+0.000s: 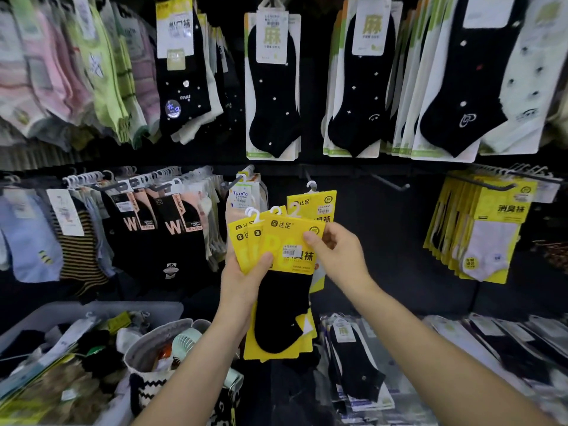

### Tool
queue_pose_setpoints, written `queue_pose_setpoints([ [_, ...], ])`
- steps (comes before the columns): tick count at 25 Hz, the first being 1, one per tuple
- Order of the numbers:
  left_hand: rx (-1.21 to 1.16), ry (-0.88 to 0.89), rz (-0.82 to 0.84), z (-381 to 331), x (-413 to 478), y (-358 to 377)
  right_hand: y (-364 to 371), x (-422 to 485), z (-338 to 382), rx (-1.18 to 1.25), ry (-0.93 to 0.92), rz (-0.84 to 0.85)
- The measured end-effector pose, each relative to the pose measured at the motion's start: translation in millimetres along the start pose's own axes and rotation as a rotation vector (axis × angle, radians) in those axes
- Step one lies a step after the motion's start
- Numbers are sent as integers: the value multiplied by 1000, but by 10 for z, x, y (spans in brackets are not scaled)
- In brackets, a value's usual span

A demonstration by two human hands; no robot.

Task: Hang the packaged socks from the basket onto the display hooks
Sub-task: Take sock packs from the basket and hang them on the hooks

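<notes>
Basket [101,307]: lower left, below the hanging rows; loose items lie inside.
Left hand [246,272]: fingers clamped on a fanned stack of sock packs [282,250], thumb across the front card.
Sock packs: yellow cards with black socks, held upright at centre, white hangers on top.
Right hand [335,250]: thumb and fingers pinch the front pack's upper right corner.
Hook [389,182]: bare, up and right of both hands — apart from the packs.

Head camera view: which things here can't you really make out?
- Head view: number of yellow packs unclear; they overlap, and the left hand and right hand cover parts.
- Head view: contents of the basket are blurred and cut off by the bottom-left edge.
- Head view: labels on the pastel socks, top left, are blurred.
</notes>
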State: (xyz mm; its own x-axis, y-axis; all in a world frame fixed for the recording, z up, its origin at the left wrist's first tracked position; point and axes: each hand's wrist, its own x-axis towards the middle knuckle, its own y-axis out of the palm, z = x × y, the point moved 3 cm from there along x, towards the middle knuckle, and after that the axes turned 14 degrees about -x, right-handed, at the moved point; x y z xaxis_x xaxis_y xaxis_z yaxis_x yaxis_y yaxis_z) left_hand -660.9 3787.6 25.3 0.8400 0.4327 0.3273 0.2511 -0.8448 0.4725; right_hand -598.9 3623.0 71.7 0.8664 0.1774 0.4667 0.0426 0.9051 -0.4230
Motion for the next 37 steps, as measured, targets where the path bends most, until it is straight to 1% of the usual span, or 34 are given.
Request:
queue_pose_setpoints([
  [2,17,-2,15,0,-58,57,-2,-18,1,93,54,-30],
  [6,46,28,-43,-60,-70,100,-124,-15,-62,190,120,-66],
  [10,49,38,-119,-143,-19,15,-348,143,-108,218,180,-168],
  [12,58,42,-149,-170,-8,-51,-406,246,-87,186,177,-182],
  [14,82,49,-154,-197,1,-92,-386,338,-57,124,160,-149],
  [19,103,56,-100,-210,10,-39,-244,478,10,-29,97,-91],
  [21,105,62,-82,-190,4,-4,-244,505,-16,-98,99,-78],
  [22,102,66,-72,-174,3,9,-263,501,-38,-134,107,-98],
  [24,94,65,-53,-154,-5,56,-322,422,-68,-206,85,-224],
  [25,93,65,-48,-145,-6,84,-333,346,-69,-190,48,-276],
  [26,96,71,-40,-129,-3,113,-313,263,-65,-149,4,-265],
  [27,98,76,-26,-119,-7,157,-264,183,-65,-120,-36,-187],
  [29,111,81,24,-125,-28,282,-133,53,-71,-146,-74,15],
  [30,124,83,58,-114,-33,337,-110,25,-86,-148,-75,51],
  [33,115,58,127,-66,-47,460,-188,31,-133,-19,4,23],
  [35,94,39,120,-29,-28,471,-238,50,-190,40,56,37],
  [37,83,58,114,-55,-17,476,-281,82,-225,86,100,23],
])
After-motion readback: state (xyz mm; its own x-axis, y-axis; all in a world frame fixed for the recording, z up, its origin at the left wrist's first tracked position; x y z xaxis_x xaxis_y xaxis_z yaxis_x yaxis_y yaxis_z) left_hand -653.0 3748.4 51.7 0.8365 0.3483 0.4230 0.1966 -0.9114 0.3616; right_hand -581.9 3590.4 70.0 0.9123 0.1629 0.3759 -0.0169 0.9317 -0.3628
